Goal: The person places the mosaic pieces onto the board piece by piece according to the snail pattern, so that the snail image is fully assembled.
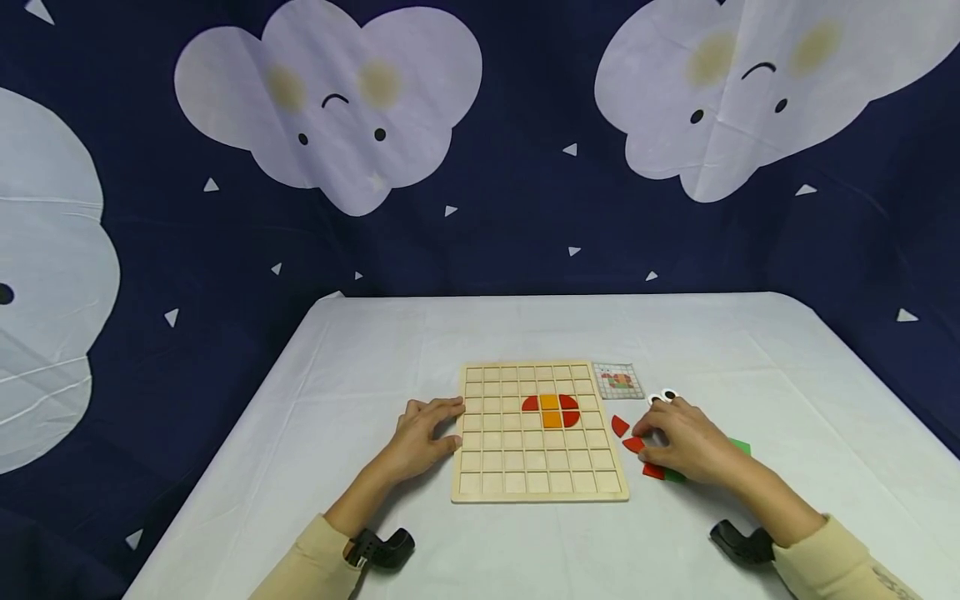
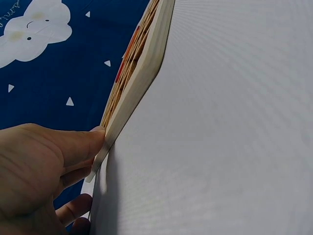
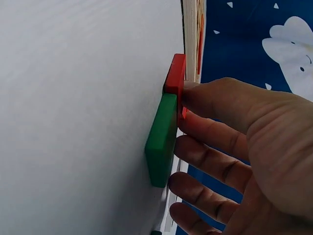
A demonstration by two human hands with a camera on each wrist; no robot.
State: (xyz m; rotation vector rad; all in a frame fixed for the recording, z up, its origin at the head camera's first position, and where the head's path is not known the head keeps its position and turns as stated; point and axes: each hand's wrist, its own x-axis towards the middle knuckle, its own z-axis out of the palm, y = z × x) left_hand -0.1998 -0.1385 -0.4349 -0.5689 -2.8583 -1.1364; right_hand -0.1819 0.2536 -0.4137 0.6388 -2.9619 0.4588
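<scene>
A wooden grid board [image 1: 502, 475] lies on the white table, with red rounded pieces [image 1: 571, 417] and orange square pieces [image 1: 551, 419] in its upper-middle cells. My left hand [image 1: 422, 437] touches the board's left edge, its thumb and fingers spread along the rim. Right of the board, my right hand [image 1: 686, 442] pinches a red quarter-circle piece [image 1: 633, 444] between thumb and index finger. Another red quarter-circle [image 1: 619, 426] lies just beyond it. Under the right hand are a red piece [image 3: 176, 73] and a green block [image 3: 162, 139], partly hidden in the head view.
A small pattern card [image 1: 618, 381] lies at the board's upper right. Round eye pieces [image 1: 669, 394] sit behind the right hand, and a green piece [image 1: 740, 446] shows beside it. A dark blue cloth with clouds [image 1: 480, 250] hangs behind the table.
</scene>
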